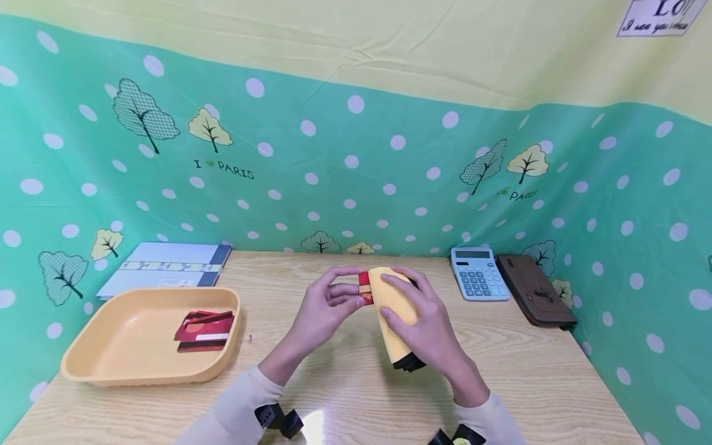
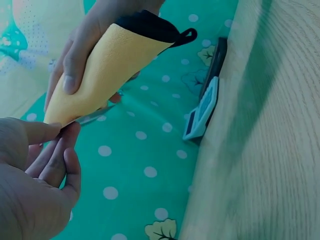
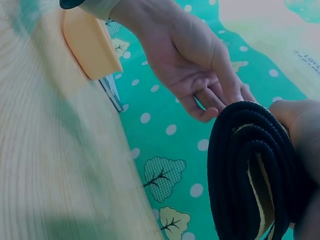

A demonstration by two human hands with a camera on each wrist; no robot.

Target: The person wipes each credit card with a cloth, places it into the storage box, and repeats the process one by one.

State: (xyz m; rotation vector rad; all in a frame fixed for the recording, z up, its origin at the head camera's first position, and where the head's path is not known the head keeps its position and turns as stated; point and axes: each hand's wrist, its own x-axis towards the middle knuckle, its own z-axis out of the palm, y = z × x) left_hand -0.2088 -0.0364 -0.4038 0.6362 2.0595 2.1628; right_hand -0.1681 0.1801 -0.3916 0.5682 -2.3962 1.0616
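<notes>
My right hand [image 1: 431, 324] grips a yellow rolled towel [image 1: 391, 315] with black trim, holding it tilted above the table. The left wrist view shows a black hanging loop [image 2: 186, 38] at its trimmed end. Seen end-on in the right wrist view, the black edge [image 3: 222, 165] lies in several folded layers. At the towel's far end, my left hand [image 1: 319, 309] pinches a red card or packet [image 1: 365, 289] with gold marks between thumb and fingers. The towel hides part of that red piece, so whether it is attached cannot be told.
At the left stands a pale orange tray [image 1: 133, 376] with several red packets [image 1: 204, 327] in it. Behind it lies a blue-and-white folder or box [image 1: 167, 256]. A light blue calculator [image 1: 479, 275] and a brown zipped case [image 1: 535, 290] lie back right, near the polka-dot curtain [image 1: 356, 161].
</notes>
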